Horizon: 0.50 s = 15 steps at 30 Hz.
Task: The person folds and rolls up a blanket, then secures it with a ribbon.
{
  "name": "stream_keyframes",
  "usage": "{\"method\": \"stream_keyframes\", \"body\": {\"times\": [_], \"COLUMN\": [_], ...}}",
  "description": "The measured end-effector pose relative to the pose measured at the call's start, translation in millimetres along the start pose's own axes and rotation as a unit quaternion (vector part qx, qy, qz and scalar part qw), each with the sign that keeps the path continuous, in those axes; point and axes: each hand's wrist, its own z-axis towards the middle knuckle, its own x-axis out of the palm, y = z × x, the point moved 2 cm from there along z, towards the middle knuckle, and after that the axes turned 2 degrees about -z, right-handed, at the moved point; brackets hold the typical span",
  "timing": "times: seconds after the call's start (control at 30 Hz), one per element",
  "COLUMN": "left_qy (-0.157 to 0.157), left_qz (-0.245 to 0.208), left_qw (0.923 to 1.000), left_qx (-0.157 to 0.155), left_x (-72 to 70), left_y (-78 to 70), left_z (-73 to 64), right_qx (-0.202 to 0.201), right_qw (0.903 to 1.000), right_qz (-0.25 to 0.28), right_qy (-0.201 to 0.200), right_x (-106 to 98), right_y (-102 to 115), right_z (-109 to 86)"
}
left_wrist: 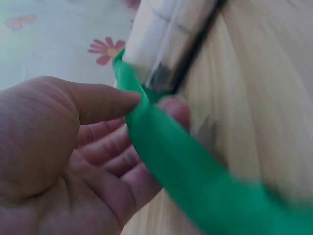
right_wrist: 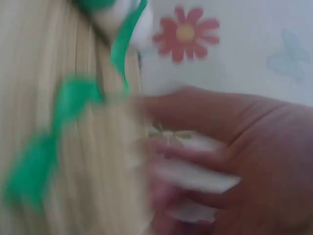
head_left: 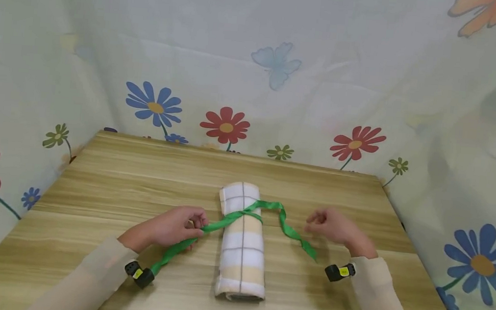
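A rolled checked towel (head_left: 243, 253), white and cream with grey lines, lies lengthwise on the wooden table. Wrapped around its upper half is a green ribbon (head_left: 243, 214), crossed over on top. To the left of the roll, my left hand (head_left: 175, 227) pinches one length of the ribbon (left_wrist: 166, 142) between thumb and fingertips, and its tail trails back toward the wrist. The other ribbon end (head_left: 308, 249) lies twisted on the right of the towel. Close beside it is my right hand (head_left: 335, 225), fingers loosely bent and holding nothing; the right wrist view (right_wrist: 244, 142) is blurred.
The wooden tabletop (head_left: 158, 167) reaches back to a pale cloth backdrop (head_left: 196, 37) printed with flowers and butterflies, which also hangs along both sides. A small black camera sits on each wrist, the right one (head_left: 339, 272) above the table.
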Motion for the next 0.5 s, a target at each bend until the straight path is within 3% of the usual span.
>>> {"method": "stream_keyframes", "body": {"times": [0.1, 0.17, 0.33, 0.5], "left_qy": [-0.004, -0.009, -0.042, -0.084], "left_qz": [0.001, -0.012, -0.027, -0.015], "left_qw": [1.0000, 0.9998, 0.9983, 0.9954], "left_qx": [-0.006, -0.013, -0.029, -0.044], "left_x": [4.1, 8.7, 18.1, 21.2], "left_y": [-7.3, -12.5, -22.4, -24.5], "left_z": [7.3, 13.8, 25.9, 27.1], "right_qx": [-0.085, -0.122, -0.146, -0.160], "right_qw": [0.9942, 0.9903, 0.9882, 0.9854], "right_qz": [0.039, 0.045, 0.043, 0.054], "right_qy": [-0.054, -0.050, -0.015, -0.018], "right_x": [16, 33, 62, 61], "right_y": [19, 31, 50, 51], "right_z": [23.2, 37.8, 58.9, 56.0]}}
